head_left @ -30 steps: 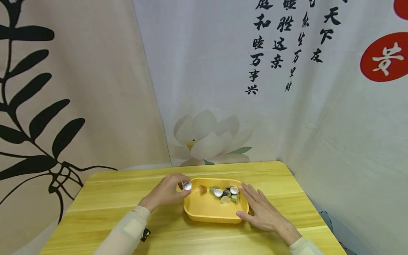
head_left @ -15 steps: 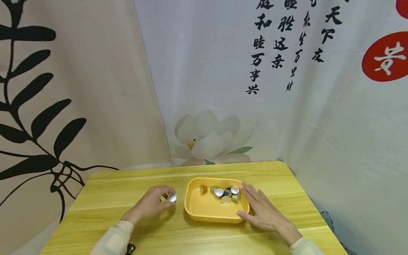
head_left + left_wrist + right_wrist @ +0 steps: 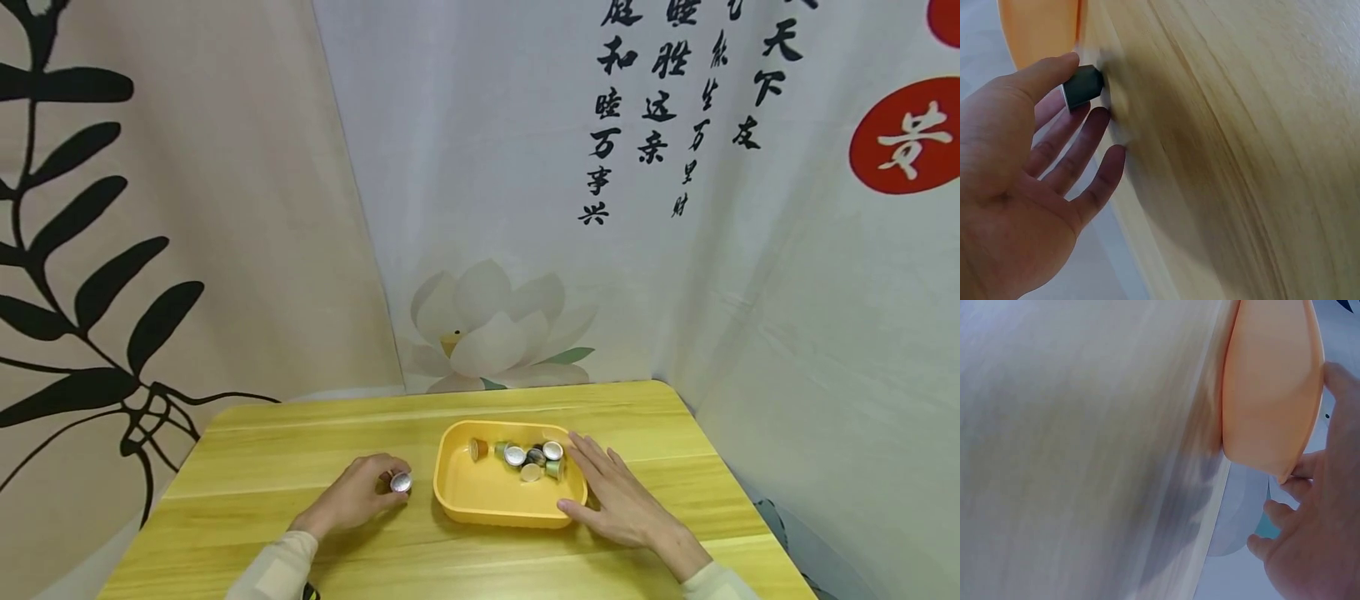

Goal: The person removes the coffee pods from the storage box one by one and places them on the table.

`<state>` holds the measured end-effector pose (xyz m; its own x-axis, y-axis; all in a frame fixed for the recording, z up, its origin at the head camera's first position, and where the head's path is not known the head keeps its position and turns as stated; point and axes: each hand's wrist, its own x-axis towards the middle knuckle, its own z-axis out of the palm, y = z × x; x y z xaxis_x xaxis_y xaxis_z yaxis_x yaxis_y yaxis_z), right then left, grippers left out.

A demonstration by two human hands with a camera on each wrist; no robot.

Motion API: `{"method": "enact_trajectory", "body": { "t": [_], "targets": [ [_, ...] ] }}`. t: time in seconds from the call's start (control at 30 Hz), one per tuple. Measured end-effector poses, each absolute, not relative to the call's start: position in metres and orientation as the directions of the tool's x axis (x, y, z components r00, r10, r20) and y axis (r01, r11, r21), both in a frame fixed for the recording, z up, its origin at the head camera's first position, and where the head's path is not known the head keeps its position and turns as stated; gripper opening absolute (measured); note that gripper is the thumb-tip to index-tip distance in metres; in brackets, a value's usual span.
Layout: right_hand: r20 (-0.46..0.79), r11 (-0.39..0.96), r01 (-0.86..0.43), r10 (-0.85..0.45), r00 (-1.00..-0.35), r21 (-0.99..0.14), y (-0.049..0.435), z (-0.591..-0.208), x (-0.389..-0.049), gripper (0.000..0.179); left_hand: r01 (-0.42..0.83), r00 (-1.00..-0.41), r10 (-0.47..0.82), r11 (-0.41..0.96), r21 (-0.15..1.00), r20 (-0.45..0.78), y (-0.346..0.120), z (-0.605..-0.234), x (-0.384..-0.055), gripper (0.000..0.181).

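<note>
My left hand pinches a coffee capsule between thumb and fingers, low over the table left of the yellow tray. In the left wrist view the capsule shows a dark green side, its narrow end close to the wood; the head view shows its silver lid. My right hand rests with fairly straight fingers against the tray's right rim. In the right wrist view, the thumb and fingertips touch the tray wall. Several capsules lie in the tray's far half, and a brown one sits apart at the left.
A wooden table carries the tray. Behind it hangs a cloth backdrop with black writing and a printed flower. The table's right edge runs beside another pale curtain.
The left hand has carried its capsule from the tray's left rim leftward, then lowered it toward the table. My right hand and the tray have stayed in place.
</note>
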<state>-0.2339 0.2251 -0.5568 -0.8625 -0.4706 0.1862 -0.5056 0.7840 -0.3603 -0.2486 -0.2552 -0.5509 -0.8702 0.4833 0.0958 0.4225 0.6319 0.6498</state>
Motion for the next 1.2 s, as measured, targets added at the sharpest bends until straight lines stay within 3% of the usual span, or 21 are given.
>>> {"method": "enact_trajectory", "body": {
  "t": [0.27,0.77,1.2],
  "targets": [
    [0.183,0.786,-0.504,-0.47,-0.863,-0.358,0.225,-0.557,-0.234,0.094,0.385,-0.888,0.455,0.649,0.656,0.07,-0.257,-0.555,-0.251,0.034],
    [0.184,0.78,-0.506,-0.472,-0.862,-0.367,0.225,-0.558,-0.234,0.094,0.327,-0.91,0.415,0.682,0.654,0.022,-0.257,-0.552,-0.243,0.087],
    [0.187,0.782,-0.508,-0.473,-0.861,-0.361,0.227,-0.56,-0.234,0.094,0.335,-0.923,0.381,0.716,0.612,0.059,-0.259,-0.546,-0.236,0.09]
  ]
}}
